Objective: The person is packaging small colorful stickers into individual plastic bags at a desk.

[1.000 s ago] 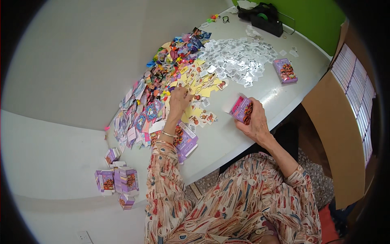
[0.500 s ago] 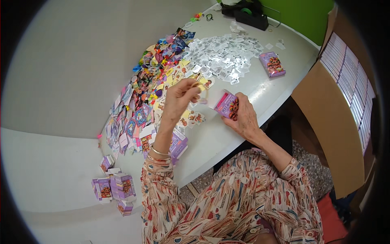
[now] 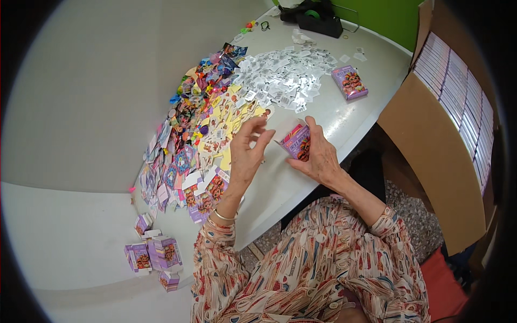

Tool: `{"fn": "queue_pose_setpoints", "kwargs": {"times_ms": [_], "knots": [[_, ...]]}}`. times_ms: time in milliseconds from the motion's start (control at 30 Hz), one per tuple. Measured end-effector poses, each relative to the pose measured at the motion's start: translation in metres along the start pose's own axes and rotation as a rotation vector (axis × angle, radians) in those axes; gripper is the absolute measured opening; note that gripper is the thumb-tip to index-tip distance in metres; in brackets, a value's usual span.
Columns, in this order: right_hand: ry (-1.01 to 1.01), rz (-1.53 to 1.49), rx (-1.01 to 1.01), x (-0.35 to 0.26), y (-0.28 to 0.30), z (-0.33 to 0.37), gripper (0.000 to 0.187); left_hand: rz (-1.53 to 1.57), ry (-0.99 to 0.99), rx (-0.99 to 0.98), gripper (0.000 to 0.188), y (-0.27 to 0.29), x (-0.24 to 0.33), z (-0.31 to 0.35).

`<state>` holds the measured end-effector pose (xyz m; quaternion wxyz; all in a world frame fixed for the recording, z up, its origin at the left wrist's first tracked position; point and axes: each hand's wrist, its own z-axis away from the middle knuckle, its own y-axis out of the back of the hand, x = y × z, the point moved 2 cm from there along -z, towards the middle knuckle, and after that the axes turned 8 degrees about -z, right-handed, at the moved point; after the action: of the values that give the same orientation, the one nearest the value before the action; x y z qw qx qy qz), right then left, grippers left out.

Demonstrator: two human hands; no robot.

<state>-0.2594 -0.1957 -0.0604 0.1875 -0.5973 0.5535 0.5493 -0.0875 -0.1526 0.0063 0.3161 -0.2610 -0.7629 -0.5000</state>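
My right hand (image 3: 321, 157) is wrapped around a small purple cardboard box (image 3: 296, 144) with a colourful picture on its front. The box's top end is unfolded, with pink showing inside and a pale flap sticking out toward the left. Just left of that opening is my left hand (image 3: 247, 153), its fingers curved and the thumb apart from them; I see nothing in it. Beyond my left hand lie loose yellow sticker cards (image 3: 230, 112) with small printed figures. A second purple box (image 3: 350, 82) lies closed on the table farther right.
A heap of small white labels (image 3: 288, 72) spreads at the back. Piles of small colourful trinkets (image 3: 202, 89) and packets (image 3: 164, 180) line the left side. Several purple boxes (image 3: 164, 253) sit lower left. A black tape dispenser (image 3: 320, 24) stands far back; a large carton (image 3: 431, 156) is at right.
My left hand has loosened from a pinch on something pale and come down beside the box's open end. The right hand still holds the box, now tilted slightly differently. The whole view has shifted a little.
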Motion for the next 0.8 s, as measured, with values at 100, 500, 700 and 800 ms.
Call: {"fn": "queue_pose_setpoints", "kwargs": {"times_ms": [100,500,700,800], "knots": [[0.041,0.018,-0.021,-0.001,0.000,-0.001,0.101,0.544,0.360,-0.096,0.027,-0.013,-0.014,0.018],[0.255,0.054,-0.156,0.003,0.004,-0.002,0.082,0.612,0.508,-0.447,0.036,-0.028,-0.010,0.019],[0.202,-0.002,-0.047,0.015,0.000,0.000,0.081,-0.129,-0.118,-0.165,0.040,-0.043,0.011,0.042],[0.251,0.030,-0.077,0.012,-0.002,-0.002,0.083,-0.056,0.004,-0.118,0.036,-0.044,0.004,0.042]]}}
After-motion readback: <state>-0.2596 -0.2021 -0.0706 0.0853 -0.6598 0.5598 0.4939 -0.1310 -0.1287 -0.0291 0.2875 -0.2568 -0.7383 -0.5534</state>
